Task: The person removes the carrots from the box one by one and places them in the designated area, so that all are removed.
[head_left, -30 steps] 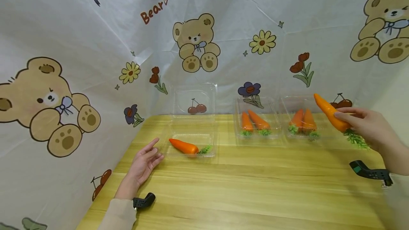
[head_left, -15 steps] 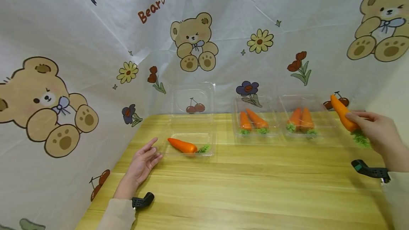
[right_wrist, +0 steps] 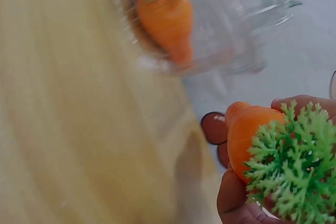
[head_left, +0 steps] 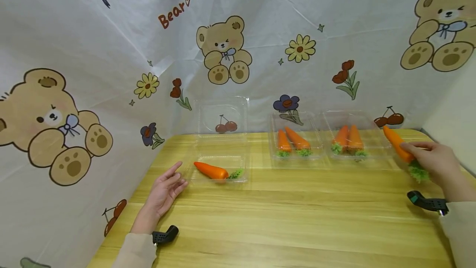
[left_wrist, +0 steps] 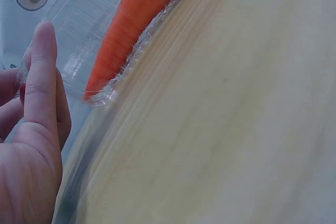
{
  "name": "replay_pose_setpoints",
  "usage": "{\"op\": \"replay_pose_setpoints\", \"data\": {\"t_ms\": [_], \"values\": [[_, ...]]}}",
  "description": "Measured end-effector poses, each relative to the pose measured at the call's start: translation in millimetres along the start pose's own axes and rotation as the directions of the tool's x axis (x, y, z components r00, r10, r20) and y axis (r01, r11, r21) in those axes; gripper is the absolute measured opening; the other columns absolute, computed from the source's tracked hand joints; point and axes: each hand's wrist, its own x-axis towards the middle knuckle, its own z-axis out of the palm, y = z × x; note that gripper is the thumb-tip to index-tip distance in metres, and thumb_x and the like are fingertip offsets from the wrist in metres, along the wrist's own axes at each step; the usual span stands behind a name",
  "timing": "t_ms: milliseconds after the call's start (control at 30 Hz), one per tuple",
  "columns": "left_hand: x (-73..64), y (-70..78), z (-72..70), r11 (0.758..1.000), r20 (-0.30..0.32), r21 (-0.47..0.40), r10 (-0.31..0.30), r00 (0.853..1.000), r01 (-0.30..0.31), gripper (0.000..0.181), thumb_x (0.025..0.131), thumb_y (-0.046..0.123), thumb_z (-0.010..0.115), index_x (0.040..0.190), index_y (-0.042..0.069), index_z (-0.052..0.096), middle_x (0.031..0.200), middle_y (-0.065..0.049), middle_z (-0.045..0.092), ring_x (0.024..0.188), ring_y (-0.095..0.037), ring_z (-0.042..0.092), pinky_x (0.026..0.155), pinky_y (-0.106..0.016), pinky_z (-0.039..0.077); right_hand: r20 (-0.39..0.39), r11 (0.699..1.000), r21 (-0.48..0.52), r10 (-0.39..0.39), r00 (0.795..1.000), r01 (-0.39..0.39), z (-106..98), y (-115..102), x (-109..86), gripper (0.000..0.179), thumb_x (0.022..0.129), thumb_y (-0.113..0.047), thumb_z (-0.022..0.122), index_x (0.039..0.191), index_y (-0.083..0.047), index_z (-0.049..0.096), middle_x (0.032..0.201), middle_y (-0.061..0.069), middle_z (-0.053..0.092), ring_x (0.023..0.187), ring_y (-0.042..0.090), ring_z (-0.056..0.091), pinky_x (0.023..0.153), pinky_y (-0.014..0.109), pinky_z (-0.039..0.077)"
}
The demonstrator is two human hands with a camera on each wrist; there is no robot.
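Observation:
My right hand (head_left: 436, 162) grips a toy carrot (head_left: 397, 143) near its leafy end, at the right of the head view. The carrot's orange tip points up and left, and its green top (right_wrist: 299, 166) faces the right wrist camera. At the left, my left hand (head_left: 165, 191) lies with relaxed fingers at the side of a clear plastic box (head_left: 238, 162) whose lid stands up behind it. One carrot (head_left: 211, 171) lies crosswise in that box. In the left wrist view, the fingers (left_wrist: 42, 77) are right by the box's edge.
Two lidded clear boxes stand at the back right: one with two carrots (head_left: 296, 137), the other, nearest my right hand, with two more carrots (head_left: 354, 138). A bear-print cloth (head_left: 260, 24) hangs behind the wooden table (head_left: 282, 214).
My right hand has moved right, then down towards the table with the carrot, away from the rightmost box. The left hand has stayed by its box.

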Motion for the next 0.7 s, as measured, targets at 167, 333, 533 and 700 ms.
{"op": "replay_pose_setpoints", "data": {"t_ms": [167, 333, 533, 700], "values": [[0.2, 0.0, -0.1, 1.000, 0.005, -0.007, -0.004, 1.000, 0.004, 0.064, 0.109, 0.004, 0.048, 0.165, 0.005, 0.018, 0.096, 0.003, 0.055, 0.085, -0.011, 0.068, 0.090, -0.025, 0.063, -0.006, 0.998, -0.051, 0.029, 1.000, -0.029, 6, 9, -0.9, 0.083, 0.099, -0.058, 0.054, 0.141, 0.013, 0.047, 0.130, 0.036, 0.047, 0.084, 0.022, 0.054, 0.055, 0.023, 0.052], [1.6, 0.2, 0.0, 1.000, 0.009, 0.000, -0.002, 1.000, 0.002, 0.064, 0.109, 0.005, 0.048, 0.165, 0.005, 0.017, 0.096, 0.004, 0.055, 0.085, -0.010, 0.068, 0.090, -0.024, 0.063, -0.011, 0.993, -0.093, 0.069, 0.998, -0.070, 8, 12, -2.4, 0.089, 0.098, -0.063, 0.051, 0.144, 0.013, 0.045, 0.140, 0.041, 0.038, 0.105, 0.045, 0.046, 0.059, 0.026, 0.046], [2.3, -0.3, -0.6, 1.000, 0.013, -0.004, -0.001, 1.000, 0.001, 0.065, 0.108, 0.004, 0.048, 0.165, 0.004, 0.016, 0.096, 0.003, 0.055, 0.085, -0.010, 0.068, 0.090, -0.025, 0.063, -0.005, 0.980, -0.192, 0.043, 0.999, -0.043, 10, 12, -2.6, 0.089, 0.099, -0.066, 0.047, 0.141, 0.012, 0.047, 0.138, 0.042, 0.041, 0.110, 0.052, 0.047, 0.071, 0.043, 0.047], [2.0, -1.1, -1.5, 1.000, 0.007, -0.015, -0.002, 1.000, 0.002, 0.056, 0.108, 0.004, 0.049, 0.162, 0.012, 0.034, 0.096, 0.003, 0.054, 0.086, -0.011, 0.068, 0.091, -0.025, 0.063, 0.000, 0.971, -0.238, 0.024, 1.000, -0.023, 12, 12, -2.0, 0.088, 0.100, -0.065, 0.047, 0.140, 0.013, 0.048, 0.136, 0.043, 0.042, 0.110, 0.055, 0.048, 0.079, 0.058, 0.050]]}}
